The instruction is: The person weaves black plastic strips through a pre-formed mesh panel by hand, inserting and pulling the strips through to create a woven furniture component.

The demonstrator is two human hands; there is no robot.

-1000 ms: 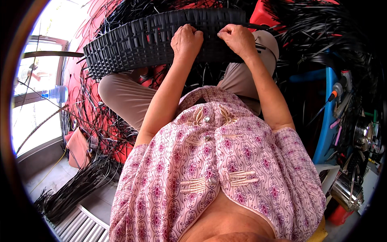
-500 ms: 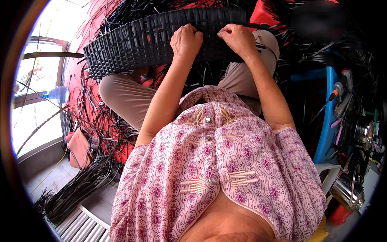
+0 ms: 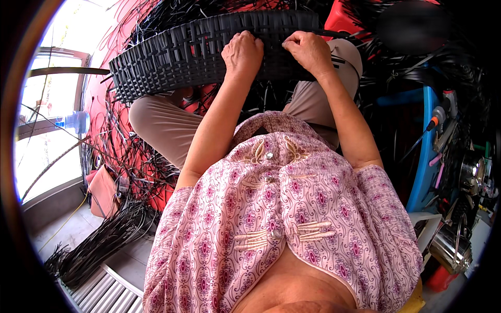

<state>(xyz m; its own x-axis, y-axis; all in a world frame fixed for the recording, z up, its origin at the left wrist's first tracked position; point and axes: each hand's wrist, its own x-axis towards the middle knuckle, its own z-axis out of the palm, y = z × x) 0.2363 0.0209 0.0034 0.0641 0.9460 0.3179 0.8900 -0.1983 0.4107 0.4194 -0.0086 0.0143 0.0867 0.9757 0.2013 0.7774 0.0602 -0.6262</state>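
A long black woven panel [image 3: 172, 61] of flat strips lies across my bent knees, curving down toward the left. My left hand [image 3: 243, 55] is closed on its middle, with the back of the hand up and the fingertips hidden in the weave. Just to the right, my right hand [image 3: 310, 53] is closed in a pinch against the same panel. What sits between its thumb and forefinger is too dark to make out. Loose strip ends [image 3: 342, 34] stick out beyond my right hand.
Loose black strips [image 3: 148, 169] are strewn over a red surface, and a thick bundle of them [image 3: 99, 248] lies at lower left. A blue plastic rim [image 3: 424, 156] with a screwdriver [image 3: 432, 123] stands at right, near a metal kettle [image 3: 451, 245]. Beside the window is a pink bag [image 3: 103, 193].
My left hand has rolled slightly, its fingers shifting a little to the right on the weave. The right hand keeps its place.
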